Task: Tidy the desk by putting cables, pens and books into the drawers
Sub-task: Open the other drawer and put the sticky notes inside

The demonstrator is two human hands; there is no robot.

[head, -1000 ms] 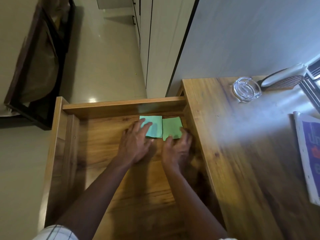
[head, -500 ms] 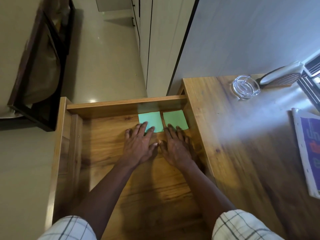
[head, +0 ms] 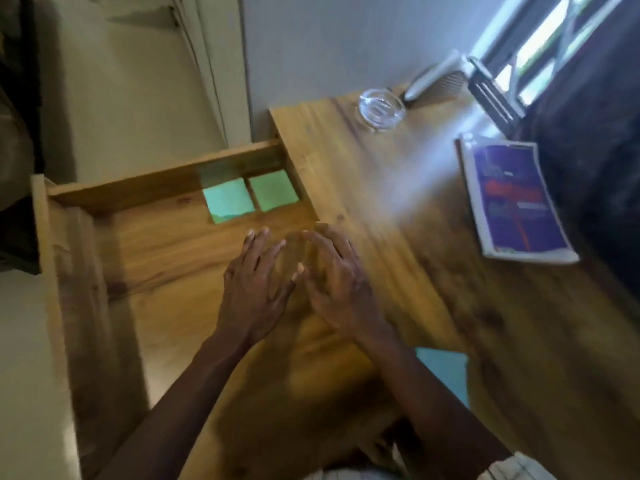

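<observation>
The wooden drawer (head: 86, 278) stands pulled out to the left of the desk top. Two green sticky-note pads lie side by side at its far end, the left pad (head: 228, 200) and the right pad (head: 273, 190). My left hand (head: 254, 289) and my right hand (head: 337, 282) hover above the drawer floor, near the desk edge, fingers spread and holding nothing. A purple book (head: 516, 202) lies on the desk (head: 398, 237) at the right.
A glass ashtray (head: 381, 109) sits at the desk's far edge, with a white and brown brush-like object (head: 436, 83) behind it. A teal patch (head: 446, 374) shows beside my right forearm. A dark curtain and a window lie at the far right.
Both hands have lifted off the green pads and drawn back toward me. The pads stay at the drawer's far end. The view has swung right, showing more of the book.
</observation>
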